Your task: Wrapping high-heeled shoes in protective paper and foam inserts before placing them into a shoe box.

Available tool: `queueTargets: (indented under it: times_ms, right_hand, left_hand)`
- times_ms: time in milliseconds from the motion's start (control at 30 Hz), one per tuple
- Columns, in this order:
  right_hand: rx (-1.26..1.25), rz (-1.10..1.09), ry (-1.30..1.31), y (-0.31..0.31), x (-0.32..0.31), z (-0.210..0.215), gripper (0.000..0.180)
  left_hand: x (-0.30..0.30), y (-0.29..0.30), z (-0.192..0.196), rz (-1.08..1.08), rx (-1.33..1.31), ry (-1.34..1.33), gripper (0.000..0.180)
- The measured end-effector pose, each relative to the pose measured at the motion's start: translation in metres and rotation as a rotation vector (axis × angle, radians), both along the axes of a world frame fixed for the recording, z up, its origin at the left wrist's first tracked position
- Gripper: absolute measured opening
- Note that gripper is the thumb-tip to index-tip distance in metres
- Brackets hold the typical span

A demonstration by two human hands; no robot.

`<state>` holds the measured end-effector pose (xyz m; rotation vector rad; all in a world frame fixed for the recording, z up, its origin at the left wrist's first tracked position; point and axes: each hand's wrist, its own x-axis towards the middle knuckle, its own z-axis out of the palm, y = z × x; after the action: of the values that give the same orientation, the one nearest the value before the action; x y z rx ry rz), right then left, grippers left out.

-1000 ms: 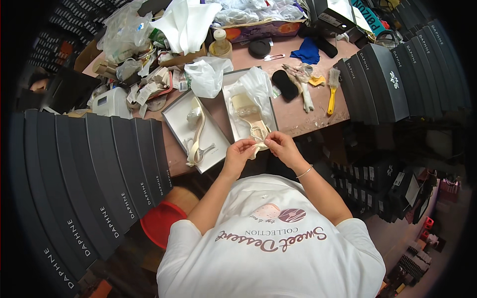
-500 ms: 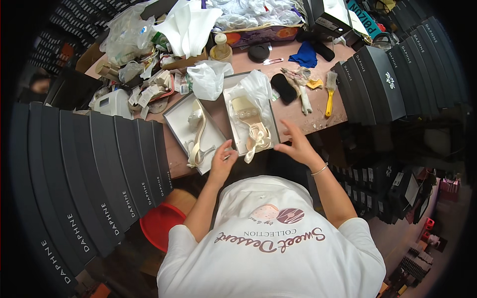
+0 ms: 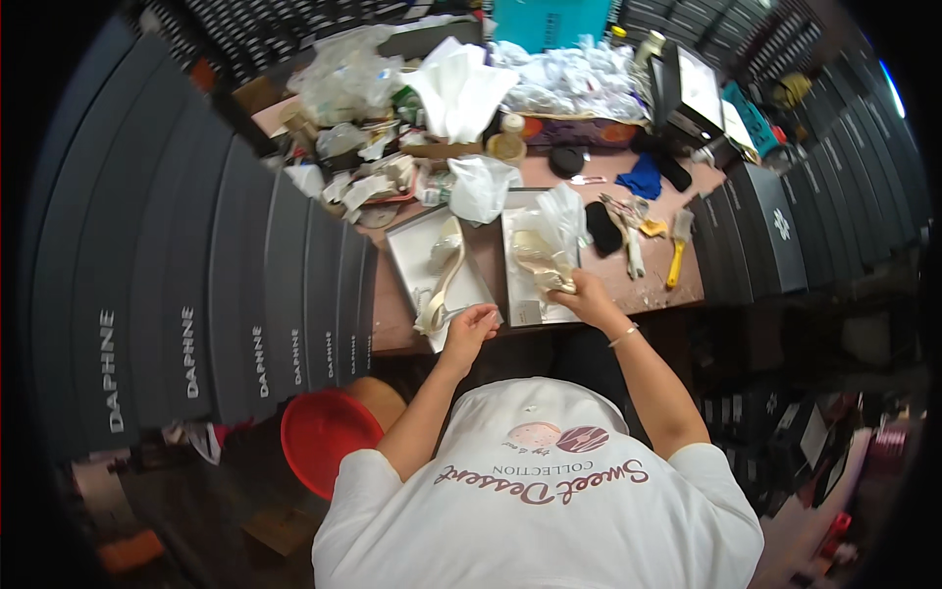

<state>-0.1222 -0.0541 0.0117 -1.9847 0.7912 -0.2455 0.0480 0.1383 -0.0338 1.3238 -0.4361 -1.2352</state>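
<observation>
On the table (image 3: 394,332), the left sandal (image 3: 450,282) lay in the left shoebox half (image 3: 473,287); the right sandal (image 3: 536,253) was over the right shoebox half (image 3: 525,310), beside tissue paper (image 3: 562,210). Farther right, a brush (image 3: 677,253) lay before the right-hand shoebox stack (image 3: 770,228).

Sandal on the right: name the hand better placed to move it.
Likely the right hand: it grips this sandal, while the left hand is apart from it, near the left box.

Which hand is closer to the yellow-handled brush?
Right. The right hand, holding a shoe, is left of the brush; the left hand is farther left, by the left box.
</observation>
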Motion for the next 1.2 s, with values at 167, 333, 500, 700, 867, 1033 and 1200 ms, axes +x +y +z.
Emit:
queueTargets:
  times_ms: [167, 333, 500, 700, 867, 1033, 1200]
  right_hand:
    - [0.051, 0.157, -0.206, 0.037, 0.005, 0.094, 0.023]
    - [-0.356, 0.651, -0.210, 0.064, -0.006, 0.105, 0.042]
    - [-0.156, 0.320, -0.186, -0.019, -0.006, 0.105, 0.049]
    - [-0.583, 0.507, -0.194, -0.068, 0.016, 0.049, 0.060]
    - [-0.596, 0.627, -0.295, -0.091, 0.007, 0.017, 0.054]
    - [-0.677, 0.663, -0.410, -0.107, 0.018, 0.005, 0.043]
    - [-0.693, 0.727, -0.441, -0.128, 0.016, 0.015, 0.030]
  left_hand:
    - [-0.002, 0.004, 0.004, -0.031, 0.034, 0.308, 0.057]
    - [-0.020, -0.040, 0.019, -0.049, -0.232, 0.798, 0.057]
    - [-0.024, -0.058, 0.038, -0.059, -0.115, 0.580, 0.050]
    - [-0.077, -0.106, 0.052, -0.023, 0.182, 0.403, 0.027]
    - [-0.112, -0.118, 0.052, 0.195, 0.179, 0.624, 0.024]
    - [-0.125, -0.137, 0.062, 0.392, 0.207, 0.520, 0.025]
    - [-0.147, -0.161, 0.067, 0.524, 0.184, 0.497, 0.025]
